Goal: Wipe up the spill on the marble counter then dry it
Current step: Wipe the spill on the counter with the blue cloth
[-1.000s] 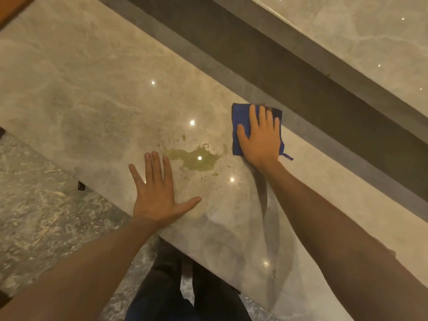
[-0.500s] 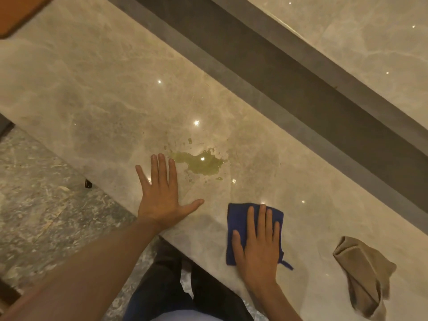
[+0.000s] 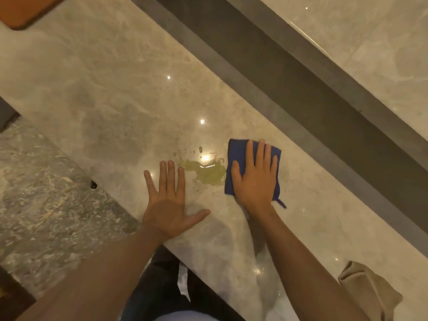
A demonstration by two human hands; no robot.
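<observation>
A yellow-green spill [image 3: 207, 172] lies on the pale marble counter [image 3: 104, 89], with small droplets just beyond it. My right hand [image 3: 256, 179] presses flat, fingers straight, on a folded blue cloth [image 3: 236, 156] whose left edge touches the right side of the spill. My left hand [image 3: 169, 200] rests flat on the counter just left of the spill, fingers spread, holding nothing. A crumpled beige cloth [image 3: 370, 290] lies on the counter at the lower right.
The counter's near edge runs diagonally past my left wrist, with speckled stone floor [image 3: 41, 193] below it. A dark recessed strip [image 3: 301, 93] borders the counter's far side, with pale marble beyond. An orange-brown object [image 3: 25, 10] sits at the top left corner.
My right hand slid the blue cloth from beyond the spill back to the near edge, then forward again until it touches the spill's right side. My left hand stayed planted.
</observation>
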